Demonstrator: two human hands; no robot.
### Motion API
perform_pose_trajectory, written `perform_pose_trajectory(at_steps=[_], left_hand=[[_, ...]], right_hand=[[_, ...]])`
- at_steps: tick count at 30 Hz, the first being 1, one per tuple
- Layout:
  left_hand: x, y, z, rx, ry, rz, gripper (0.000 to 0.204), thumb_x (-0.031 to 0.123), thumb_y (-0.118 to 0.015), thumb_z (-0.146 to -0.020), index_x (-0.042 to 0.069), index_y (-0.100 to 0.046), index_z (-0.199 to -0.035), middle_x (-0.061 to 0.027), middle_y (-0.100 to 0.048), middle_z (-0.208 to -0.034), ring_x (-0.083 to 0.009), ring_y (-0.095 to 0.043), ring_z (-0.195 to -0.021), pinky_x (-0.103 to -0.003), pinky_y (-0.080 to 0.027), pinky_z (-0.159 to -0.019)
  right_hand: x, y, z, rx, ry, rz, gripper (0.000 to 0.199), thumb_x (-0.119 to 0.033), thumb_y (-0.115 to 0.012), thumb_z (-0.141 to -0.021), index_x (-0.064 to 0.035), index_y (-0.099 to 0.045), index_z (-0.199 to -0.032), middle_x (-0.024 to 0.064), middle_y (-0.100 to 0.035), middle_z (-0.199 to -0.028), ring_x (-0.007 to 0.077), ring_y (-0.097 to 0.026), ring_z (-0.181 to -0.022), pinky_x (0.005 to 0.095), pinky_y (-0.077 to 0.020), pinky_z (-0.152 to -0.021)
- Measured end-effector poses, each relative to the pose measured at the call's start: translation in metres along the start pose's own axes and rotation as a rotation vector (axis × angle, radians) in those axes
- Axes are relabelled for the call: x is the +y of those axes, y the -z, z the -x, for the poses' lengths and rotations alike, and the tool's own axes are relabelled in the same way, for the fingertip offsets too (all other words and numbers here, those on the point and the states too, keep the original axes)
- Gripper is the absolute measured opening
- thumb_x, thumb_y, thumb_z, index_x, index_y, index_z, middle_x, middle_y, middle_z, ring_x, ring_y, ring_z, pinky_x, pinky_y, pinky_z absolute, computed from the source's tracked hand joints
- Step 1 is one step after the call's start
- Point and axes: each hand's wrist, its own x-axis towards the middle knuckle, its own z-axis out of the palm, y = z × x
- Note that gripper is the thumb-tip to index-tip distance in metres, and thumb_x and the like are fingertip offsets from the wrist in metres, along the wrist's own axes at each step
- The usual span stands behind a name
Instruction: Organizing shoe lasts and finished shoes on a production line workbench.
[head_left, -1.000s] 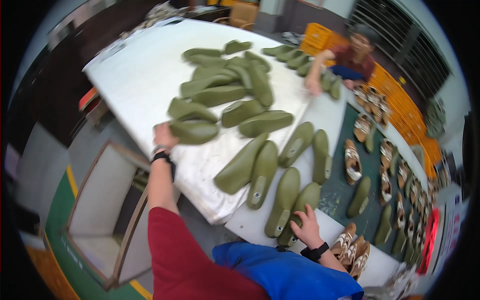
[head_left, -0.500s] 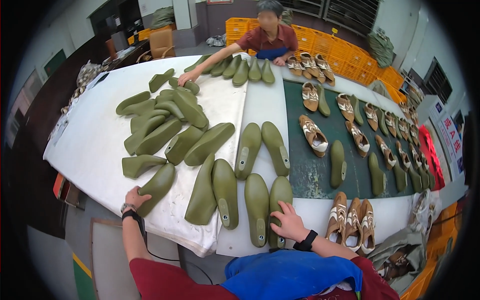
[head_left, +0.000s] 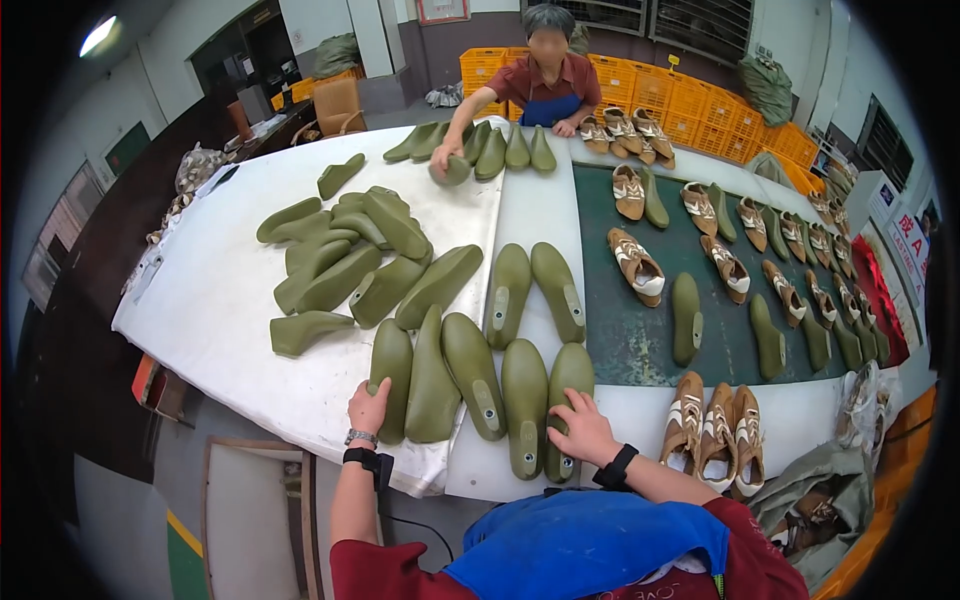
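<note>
My left hand (head_left: 369,408) grips the near end of a green shoe last (head_left: 391,372), which lies on the white cloth beside another shoe last (head_left: 432,385). Near the table's front edge, my right hand (head_left: 584,428) has its fingers curled over the side of a green shoe last (head_left: 571,385). Close on its left lie two more, a shoe last (head_left: 524,395) and a shoe last (head_left: 470,365) with pale heel plates toward me. Just beyond, a pair of shoe lasts (head_left: 510,290) points away from me.
A heap of green lasts (head_left: 345,240) covers the cloth's middle. Across the table a co-worker's hand (head_left: 449,165) holds a last near a far row. On the right, a dark green mat (head_left: 640,350) carries brown sneakers (head_left: 636,265) and lasts. Three sneakers (head_left: 718,430) stand by my right arm.
My left hand has moved right with a shoe last, bringing it beside the others. My right hand stays on its last. The co-worker has carried a last from the heap toward the far row.
</note>
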Motion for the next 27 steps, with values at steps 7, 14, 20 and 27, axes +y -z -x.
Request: perform_pose_trajectory(at_steps=[7,14,20,27], left_hand=[[0.004,-0.012,0.034,0.188,-0.064,0.014,0.049,0.032,-0.063,-0.076,0.004,-0.049,-0.114,-0.0258,-0.062,-0.084,-0.0412,-0.060,-0.081,-0.044,-0.048,-0.071],[-0.008,-0.021,0.057,0.348,-0.095,0.100,0.039,0.023,-0.065,-0.076,0.006,-0.053,-0.109,-0.0217,-0.063,-0.082,-0.0389,-0.060,-0.076,-0.044,-0.048,-0.066],[-0.004,-0.023,0.073,0.288,-0.097,0.029,0.042,0.025,-0.066,-0.075,0.005,-0.053,-0.109,-0.0227,-0.062,-0.075,-0.0410,-0.059,-0.071,-0.046,-0.047,-0.064],[0.008,-0.017,0.089,0.240,-0.149,0.001,0.040,0.024,-0.066,-0.075,0.005,-0.053,-0.108,-0.0208,-0.062,-0.072,-0.0399,-0.059,-0.068,-0.046,-0.046,-0.061]], right_hand=[[0.002,0.001,0.012,0.003,0.003,-0.108,0.055,-0.039,-0.060,-0.076,-0.0113,-0.046,-0.122,0.0197,-0.035,-0.132,0.0377,-0.033,-0.122,0.0443,-0.0399,-0.093],[0.005,-0.001,0.013,-0.001,0.054,-0.095,0.061,-0.041,-0.060,-0.077,-0.0117,-0.041,-0.127,0.0235,-0.031,-0.133,0.0394,-0.032,-0.122,0.0446,-0.0395,-0.093],[0.005,0.002,0.014,0.003,0.039,-0.089,0.058,-0.037,-0.059,-0.078,-0.0117,-0.042,-0.127,0.0250,-0.031,-0.132,0.0432,-0.033,-0.119,0.0457,-0.0401,-0.092],[0.007,0.007,0.023,0.029,0.083,-0.077,0.063,-0.035,-0.063,-0.077,-0.0111,-0.038,-0.129,0.0280,-0.034,-0.128,0.0444,-0.035,-0.117,0.0467,-0.0398,-0.092]])
